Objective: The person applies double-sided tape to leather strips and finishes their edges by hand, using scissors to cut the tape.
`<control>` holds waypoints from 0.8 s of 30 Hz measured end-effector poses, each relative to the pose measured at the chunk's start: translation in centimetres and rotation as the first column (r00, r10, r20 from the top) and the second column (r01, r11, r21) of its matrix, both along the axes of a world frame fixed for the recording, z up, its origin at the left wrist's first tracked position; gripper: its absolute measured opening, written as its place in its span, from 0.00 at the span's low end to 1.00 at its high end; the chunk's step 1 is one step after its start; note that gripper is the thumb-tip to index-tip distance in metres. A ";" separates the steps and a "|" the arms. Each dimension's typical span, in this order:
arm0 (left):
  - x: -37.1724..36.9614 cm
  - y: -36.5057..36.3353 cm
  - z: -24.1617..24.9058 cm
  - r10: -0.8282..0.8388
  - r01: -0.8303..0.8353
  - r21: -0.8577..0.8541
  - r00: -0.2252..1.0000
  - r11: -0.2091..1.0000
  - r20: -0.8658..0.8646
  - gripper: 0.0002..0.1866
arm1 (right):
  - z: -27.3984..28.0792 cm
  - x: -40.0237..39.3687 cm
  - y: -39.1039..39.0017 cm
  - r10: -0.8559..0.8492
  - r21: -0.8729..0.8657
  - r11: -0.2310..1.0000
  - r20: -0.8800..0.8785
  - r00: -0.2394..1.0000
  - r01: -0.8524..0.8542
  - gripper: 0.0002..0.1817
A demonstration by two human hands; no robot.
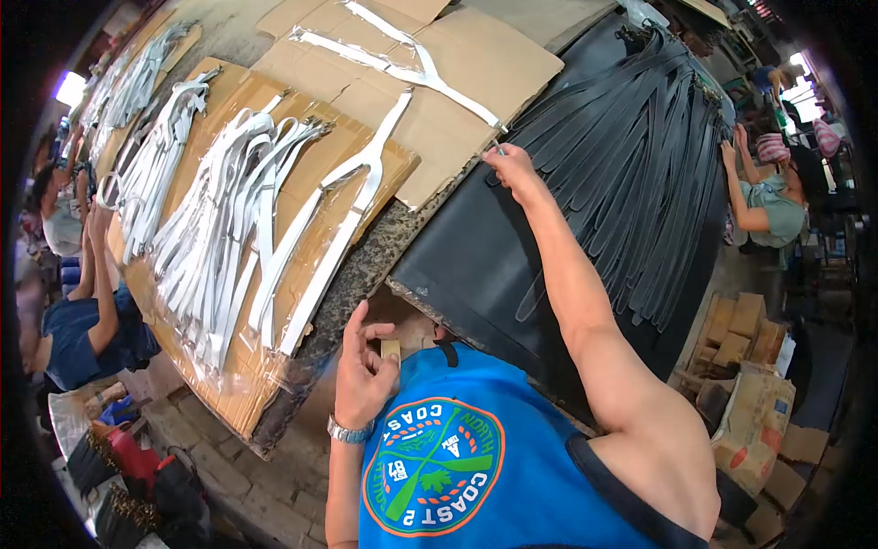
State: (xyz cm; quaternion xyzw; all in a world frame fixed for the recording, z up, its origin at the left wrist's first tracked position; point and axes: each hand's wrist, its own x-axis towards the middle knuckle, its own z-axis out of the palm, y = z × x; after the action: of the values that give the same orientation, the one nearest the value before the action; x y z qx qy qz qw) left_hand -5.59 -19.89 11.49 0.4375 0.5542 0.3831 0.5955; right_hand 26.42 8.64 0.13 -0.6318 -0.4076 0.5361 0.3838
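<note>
Left of my left hand, a co-worker [87, 316] in dark blue sits well apart, at the far edge of the cardboard sheet [233, 384]. On that sheet lie bundles of white straps in clear plastic [215, 229], up and to the left of the same hand.

My left hand [364, 371], a wristwatch [347, 430] at the wrist, is narrowly closed. Thumb and fingers pinch a small tan piece [390, 349], held close to my blue shirt [457, 457]. What the piece is, I cannot tell.

My right hand [514, 172] is stretched out well beyond the left. Its fingertips are drawn together on the near end of a white strap [430, 78], which runs away from the grip across a cardboard panel [494, 59]. The grip sits at that panel's edge.

Just right of the right hand, black straps [640, 156] lie fanned on a dark sheet [466, 265]. Farther right, another person [773, 206] in green sits well apart.
</note>
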 end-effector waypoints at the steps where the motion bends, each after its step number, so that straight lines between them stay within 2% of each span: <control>1: 0.0 0.0 -0.1 0.006 -0.006 -0.002 1.000 1.000 0.013 0.45 | -0.7 -0.2 0.5 0.030 -0.019 0.999 0.032 0.999 -0.029 0.08; 5: -0.2 -0.5 -0.6 0.026 -0.026 -0.009 0.999 1.000 0.033 0.45 | -2.5 -1.2 1.9 0.141 0.000 0.990 0.117 0.983 -0.142 0.08; 9: -0.6 -0.6 -1.7 0.021 -0.021 0.057 1.000 0.998 -0.003 0.45 | -3.2 -1.5 3.3 0.188 -0.074 0.982 0.209 0.960 -0.176 0.08; 11: -0.5 -0.7 -1.7 0.036 -0.036 0.048 0.999 0.998 0.008 0.45 | -3.3 -1.5 3.9 0.230 -0.137 0.969 0.210 0.950 -0.205 0.12; 14: -0.5 -0.5 -0.2 0.023 -0.023 -0.016 0.999 1.000 -0.032 0.45 | -5.4 -1.5 5.0 0.252 -0.019 0.966 0.288 0.924 -0.258 0.08; 17: -0.5 -0.4 0.2 0.012 -0.014 -0.043 0.999 0.999 -0.040 0.45 | -6.1 -1.2 6.1 0.305 -0.132 0.952 0.406 0.861 -0.275 0.16; 20: -0.5 -0.6 -0.8 0.035 -0.035 -0.003 0.999 0.999 0.002 0.45 | -4.7 -1.3 6.0 0.361 -0.141 0.932 0.460 0.811 -0.334 0.19; 24: -0.5 -0.5 -0.1 0.026 -0.026 0.001 0.999 1.000 -0.032 0.45 | -6.3 -0.9 5.9 0.289 -0.044 0.946 0.557 0.779 -0.320 0.19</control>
State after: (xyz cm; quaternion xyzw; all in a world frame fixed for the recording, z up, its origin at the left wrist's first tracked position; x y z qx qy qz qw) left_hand -6.05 -20.39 11.35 0.4367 0.5692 0.3840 0.5813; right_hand 25.55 14.57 -6.21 -0.6755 -0.6120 0.3730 0.1734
